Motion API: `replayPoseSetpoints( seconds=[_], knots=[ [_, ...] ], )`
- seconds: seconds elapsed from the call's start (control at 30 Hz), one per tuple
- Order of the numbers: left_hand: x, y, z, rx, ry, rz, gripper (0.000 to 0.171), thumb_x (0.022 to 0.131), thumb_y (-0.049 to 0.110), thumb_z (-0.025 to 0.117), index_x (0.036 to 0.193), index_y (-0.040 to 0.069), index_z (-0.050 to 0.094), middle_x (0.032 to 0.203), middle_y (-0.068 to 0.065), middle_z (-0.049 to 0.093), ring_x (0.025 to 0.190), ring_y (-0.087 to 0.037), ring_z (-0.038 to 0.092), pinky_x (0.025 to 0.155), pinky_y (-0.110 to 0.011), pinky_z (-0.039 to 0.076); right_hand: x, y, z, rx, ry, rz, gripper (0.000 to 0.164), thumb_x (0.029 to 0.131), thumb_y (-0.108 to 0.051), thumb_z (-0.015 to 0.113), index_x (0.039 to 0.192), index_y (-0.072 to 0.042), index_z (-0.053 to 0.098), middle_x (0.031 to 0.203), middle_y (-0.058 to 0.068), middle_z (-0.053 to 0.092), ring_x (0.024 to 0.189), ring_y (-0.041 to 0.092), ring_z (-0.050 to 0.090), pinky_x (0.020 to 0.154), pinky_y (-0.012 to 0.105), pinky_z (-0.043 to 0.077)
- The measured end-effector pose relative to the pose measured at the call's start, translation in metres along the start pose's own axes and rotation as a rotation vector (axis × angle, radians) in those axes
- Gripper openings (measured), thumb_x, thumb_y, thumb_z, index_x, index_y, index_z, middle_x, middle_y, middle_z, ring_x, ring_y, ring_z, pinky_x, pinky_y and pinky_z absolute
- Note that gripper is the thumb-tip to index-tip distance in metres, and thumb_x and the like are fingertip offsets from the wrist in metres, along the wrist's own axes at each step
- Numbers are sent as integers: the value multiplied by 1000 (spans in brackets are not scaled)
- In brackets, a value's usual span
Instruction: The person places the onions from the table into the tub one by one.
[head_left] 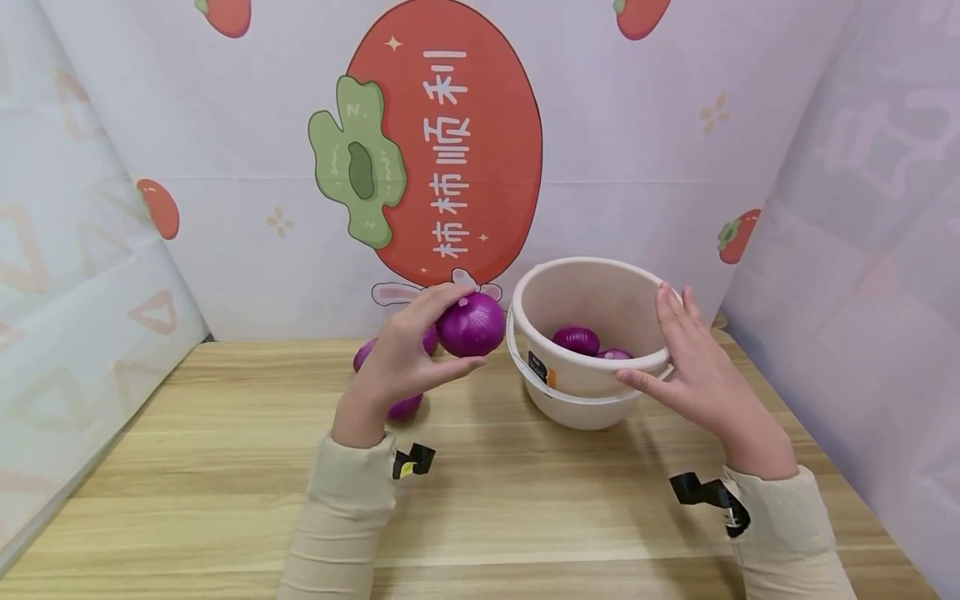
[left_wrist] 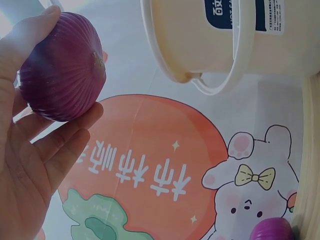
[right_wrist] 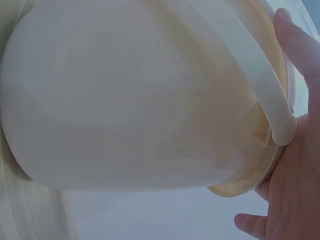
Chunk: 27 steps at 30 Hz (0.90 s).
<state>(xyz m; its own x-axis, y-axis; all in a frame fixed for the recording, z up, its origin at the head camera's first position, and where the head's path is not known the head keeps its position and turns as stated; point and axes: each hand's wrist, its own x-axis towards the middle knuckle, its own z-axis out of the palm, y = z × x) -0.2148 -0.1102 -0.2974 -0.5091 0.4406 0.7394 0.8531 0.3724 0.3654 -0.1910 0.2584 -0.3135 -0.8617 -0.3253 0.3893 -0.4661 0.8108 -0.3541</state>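
My left hand [head_left: 405,346] grips a purple onion [head_left: 471,325] between thumb and fingers, raised above the table left of the bucket. In the left wrist view the same onion [left_wrist: 65,67] shows its ridged skin and root end. A cream bucket [head_left: 592,377] stands on the table, its handle hanging down around the outside. Inside it lie purple onions [head_left: 576,340], partly hidden by the front wall. My right hand [head_left: 701,375] rests on the bucket's right rim with its fingers fairly straight. Beneath and behind my left hand are more onions [head_left: 406,407], partly covered by it.
The wooden table [head_left: 480,508] meets a printed cloth backdrop [head_left: 615,150] behind the bucket. Cloth walls [head_left: 90,275] stand along the left and right sides. Small black devices [head_left: 414,461] are strapped at both wrists.
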Motion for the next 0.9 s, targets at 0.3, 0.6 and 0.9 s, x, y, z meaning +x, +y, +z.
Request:
replayPoseSetpoints(
  seconds=[0.3, 0.6, 0.9],
  knots=[
    [5, 0, 7, -8, 14, 10, 75, 72, 20, 90, 137, 11, 57, 130, -7, 62, 122, -20, 56, 98, -37, 54, 0, -1, 0, 0, -1, -1, 111, 86, -49, 72, 158, -1, 1, 167, 17, 1, 154, 35, -13, 118, 69, 10],
    [12, 1, 14, -23, 5, -5, 75, 72, 19, 90, 139, 14, 56, 135, -5, 60, 124, -19, 55, 100, -37, 53, -1, -1, -1, 1, 1, 3, 112, 86, -50, 72, 158, -3, 1, 167, 17, 1, 154, 35, -13, 118, 69, 10],
    [20, 3, 22, -66, -3, 21, 74, 73, 20, 89, 138, 10, 56, 135, -6, 60, 123, -19, 57, 101, -34, 52, 0, -2, -2, -1, -5, 3, 112, 86, -50, 72, 159, -3, 1, 167, 16, 0, 154, 34, -13, 118, 69, 11]
  ],
)
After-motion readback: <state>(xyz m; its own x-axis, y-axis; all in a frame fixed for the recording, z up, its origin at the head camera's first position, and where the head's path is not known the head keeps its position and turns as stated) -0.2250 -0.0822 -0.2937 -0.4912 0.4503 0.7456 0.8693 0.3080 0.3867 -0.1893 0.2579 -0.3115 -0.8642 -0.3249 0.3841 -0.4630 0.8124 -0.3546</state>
